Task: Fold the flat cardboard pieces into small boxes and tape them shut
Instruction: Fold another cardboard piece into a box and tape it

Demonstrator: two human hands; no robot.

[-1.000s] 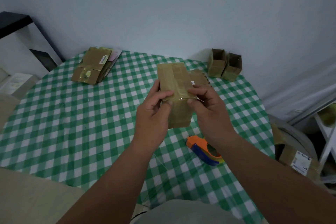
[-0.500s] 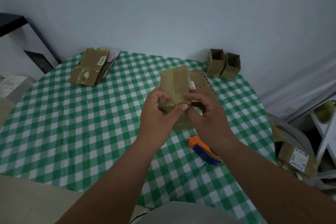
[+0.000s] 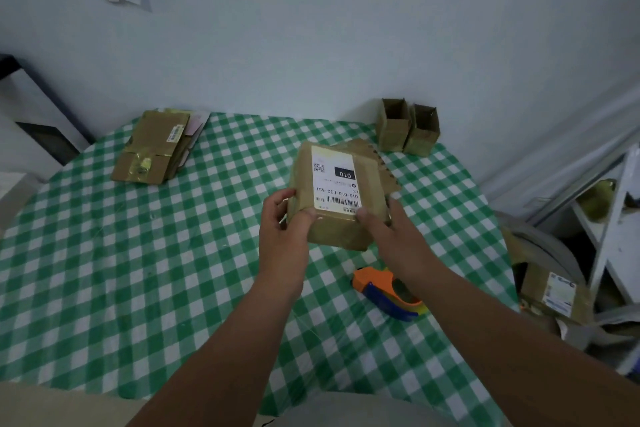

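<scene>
I hold a brown cardboard box [image 3: 341, 232] above the table's middle, its upper face bearing a white shipping label with a barcode. My left hand [image 3: 282, 229] grips its left side, thumb on the near edge. My right hand [image 3: 391, 229] grips the right side, thumb at the label's lower corner. An orange and blue tape dispenser [image 3: 388, 291] lies on the cloth just under my right forearm. A stack of flat cardboard pieces [image 3: 152, 146] lies at the far left of the table. Two folded open-topped boxes [image 3: 408, 126] stand at the far right by the wall.
The round table [image 3: 138, 253] carries a green and white checked cloth. A flat cardboard piece [image 3: 384, 166] lies behind the held box. Right of the table are a labelled parcel [image 3: 557, 295] on a grey bin and white shelving [image 3: 616, 218]. A dark cabinet [image 3: 31, 107] stands at left.
The cardboard piece has been turned over and opened up in my hands, so its labelled face now points up. My hands moved from its front to its two sides.
</scene>
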